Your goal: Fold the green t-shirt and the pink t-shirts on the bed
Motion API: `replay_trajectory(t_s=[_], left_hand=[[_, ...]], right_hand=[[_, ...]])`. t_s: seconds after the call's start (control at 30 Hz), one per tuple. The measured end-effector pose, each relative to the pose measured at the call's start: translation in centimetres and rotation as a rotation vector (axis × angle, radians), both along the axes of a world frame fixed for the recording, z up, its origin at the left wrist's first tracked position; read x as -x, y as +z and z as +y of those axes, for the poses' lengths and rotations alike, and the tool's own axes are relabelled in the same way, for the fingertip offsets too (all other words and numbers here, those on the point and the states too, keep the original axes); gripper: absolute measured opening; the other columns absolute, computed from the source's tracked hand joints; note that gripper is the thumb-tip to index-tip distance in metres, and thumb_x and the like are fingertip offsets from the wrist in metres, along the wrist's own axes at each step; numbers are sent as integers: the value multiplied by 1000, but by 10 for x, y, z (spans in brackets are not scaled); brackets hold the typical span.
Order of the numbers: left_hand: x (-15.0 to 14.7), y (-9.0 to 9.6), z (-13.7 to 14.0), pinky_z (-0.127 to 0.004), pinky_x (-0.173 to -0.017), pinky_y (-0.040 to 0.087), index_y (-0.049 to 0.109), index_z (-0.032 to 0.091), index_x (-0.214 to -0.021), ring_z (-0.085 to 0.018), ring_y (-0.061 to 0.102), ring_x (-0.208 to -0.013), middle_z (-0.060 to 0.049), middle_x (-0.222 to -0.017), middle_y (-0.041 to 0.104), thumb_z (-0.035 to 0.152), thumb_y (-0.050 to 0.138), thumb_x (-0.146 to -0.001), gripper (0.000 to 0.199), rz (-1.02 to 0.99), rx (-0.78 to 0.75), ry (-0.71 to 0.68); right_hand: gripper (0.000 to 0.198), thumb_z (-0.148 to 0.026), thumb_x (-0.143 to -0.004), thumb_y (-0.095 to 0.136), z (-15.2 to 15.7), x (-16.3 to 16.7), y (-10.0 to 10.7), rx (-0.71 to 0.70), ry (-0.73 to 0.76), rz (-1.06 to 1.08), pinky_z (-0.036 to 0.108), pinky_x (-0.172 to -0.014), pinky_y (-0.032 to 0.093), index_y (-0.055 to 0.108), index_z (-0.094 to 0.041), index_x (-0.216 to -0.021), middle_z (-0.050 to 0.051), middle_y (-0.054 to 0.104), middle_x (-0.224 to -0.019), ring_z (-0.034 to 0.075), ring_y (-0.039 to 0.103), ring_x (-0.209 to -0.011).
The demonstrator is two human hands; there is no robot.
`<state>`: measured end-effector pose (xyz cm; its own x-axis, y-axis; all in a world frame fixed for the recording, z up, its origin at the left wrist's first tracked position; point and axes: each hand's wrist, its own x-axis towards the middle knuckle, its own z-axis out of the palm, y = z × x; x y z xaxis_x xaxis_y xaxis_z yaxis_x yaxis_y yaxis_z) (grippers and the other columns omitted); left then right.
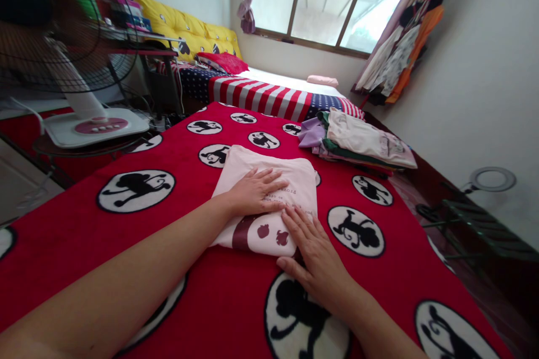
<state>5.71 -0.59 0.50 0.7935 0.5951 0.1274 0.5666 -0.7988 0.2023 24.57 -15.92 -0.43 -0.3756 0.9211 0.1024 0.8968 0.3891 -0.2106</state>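
Observation:
A pale pink folded T-shirt with dark printed lettering and maroon shapes lies on the red blanket. Across its middle my left hand rests flat, fingers stretched toward the right. At the shirt's near right corner, my right hand presses down with its fingers extended and the thumb apart, partly on the blanket. The hands cover some of the lettering. Neither hand grips anything.
A stack of folded clothes sits on the bed's far right. To the left, a fan stands on a small round table. Behind is a second bed with a striped cover. Clothes hang by the window. A ring light stands at the right.

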Motion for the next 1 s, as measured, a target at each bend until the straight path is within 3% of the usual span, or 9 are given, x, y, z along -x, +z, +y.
replay_trajectory(t_s=[1.0], left_hand=[[0,0,0,-50,-118,9,35,33,-149,-27,16,-148,-3,-160,22,68,35,-92,66,-7,4,-4]], right_hand=[[71,-47,-92,49,-1,-1,2,0,4,30,55,-118,20,25,-19,-153,8,21,-160,25,14,-149]])
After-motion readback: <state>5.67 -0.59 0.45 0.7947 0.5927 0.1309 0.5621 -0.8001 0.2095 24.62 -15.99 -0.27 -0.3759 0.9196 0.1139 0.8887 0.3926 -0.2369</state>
